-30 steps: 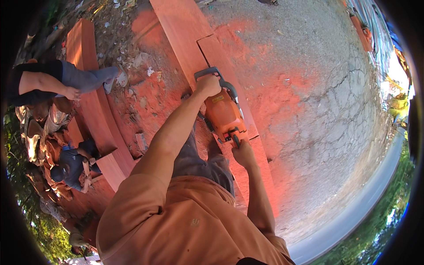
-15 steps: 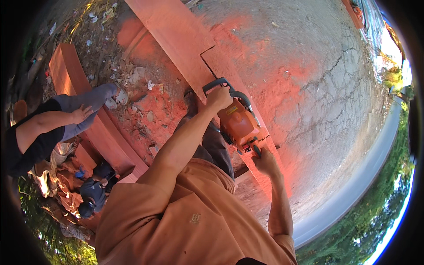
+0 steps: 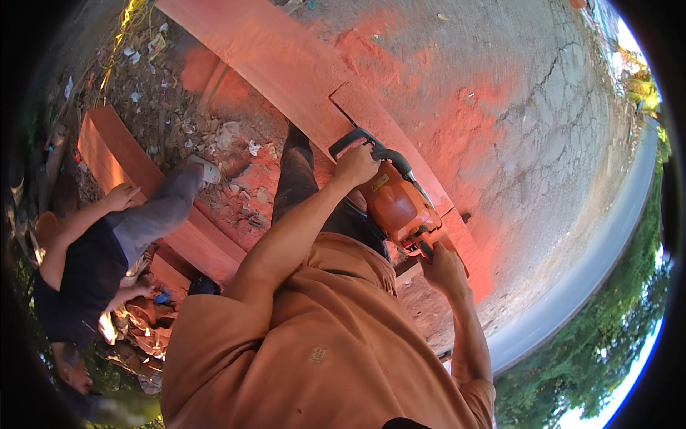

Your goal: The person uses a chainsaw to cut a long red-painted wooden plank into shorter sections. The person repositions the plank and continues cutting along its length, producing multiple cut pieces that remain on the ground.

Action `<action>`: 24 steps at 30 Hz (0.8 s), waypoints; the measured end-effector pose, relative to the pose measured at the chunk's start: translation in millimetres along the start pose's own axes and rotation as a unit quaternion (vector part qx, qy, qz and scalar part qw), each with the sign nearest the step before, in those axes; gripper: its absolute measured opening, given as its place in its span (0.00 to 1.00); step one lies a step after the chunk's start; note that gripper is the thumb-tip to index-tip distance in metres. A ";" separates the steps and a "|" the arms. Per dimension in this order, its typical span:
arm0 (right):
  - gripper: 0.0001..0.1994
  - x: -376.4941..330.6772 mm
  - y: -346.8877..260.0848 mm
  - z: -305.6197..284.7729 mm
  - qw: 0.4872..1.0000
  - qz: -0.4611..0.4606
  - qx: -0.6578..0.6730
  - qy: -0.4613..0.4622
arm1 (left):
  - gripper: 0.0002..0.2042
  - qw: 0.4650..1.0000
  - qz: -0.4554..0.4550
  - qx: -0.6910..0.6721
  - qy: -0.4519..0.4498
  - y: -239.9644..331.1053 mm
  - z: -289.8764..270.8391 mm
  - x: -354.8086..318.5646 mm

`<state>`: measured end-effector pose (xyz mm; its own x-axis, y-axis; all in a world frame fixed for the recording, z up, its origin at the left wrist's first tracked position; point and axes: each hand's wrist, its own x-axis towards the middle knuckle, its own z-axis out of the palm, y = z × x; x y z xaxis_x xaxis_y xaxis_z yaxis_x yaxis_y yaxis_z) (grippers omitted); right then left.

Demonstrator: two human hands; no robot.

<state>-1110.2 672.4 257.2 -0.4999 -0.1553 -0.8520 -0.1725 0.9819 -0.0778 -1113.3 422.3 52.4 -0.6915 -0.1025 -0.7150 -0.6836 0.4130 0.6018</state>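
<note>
Here, left to right, all placed against the long red plank:
Co-worker: a seated person well left of the plank, one hand on a second red beam.
Left hand: closed around the chainsaw's front loop handle, right at the plank's near edge.
Chainsaw: orange body resting over the plank, between both hands; the bar is hidden.
Right hand: clenched on the rear grip, low by the plank's near end.
Doing it well: I judge that steady two-handed pressure, with feet clear of the cut line, suits the sawing.
Ground: cracked concrete dusted red beyond the plank.
</note>
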 end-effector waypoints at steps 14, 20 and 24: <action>0.12 -16.8 -127.6 -67.6 0.991 0.101 -0.064 -0.058 | 0.13 0.996 0.008 -0.084 -0.020 -23.2 -62.6 7.3; 0.12 -18.3 -142.9 -76.7 0.986 0.126 -0.086 -0.074 | 0.12 0.992 0.032 -0.113 -0.039 -25.6 -69.8 4.1; 0.13 -20.9 -149.4 -81.2 0.986 0.124 -0.087 -0.064 | 0.11 0.991 0.044 -0.124 -0.023 -24.2 -73.2 4.0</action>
<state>-1142.9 520.1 328.6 -0.4353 0.1138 -0.8931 -0.2070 0.9527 0.2223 -1116.6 345.6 61.0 -0.7443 -0.0326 -0.6671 -0.6606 0.1829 0.7281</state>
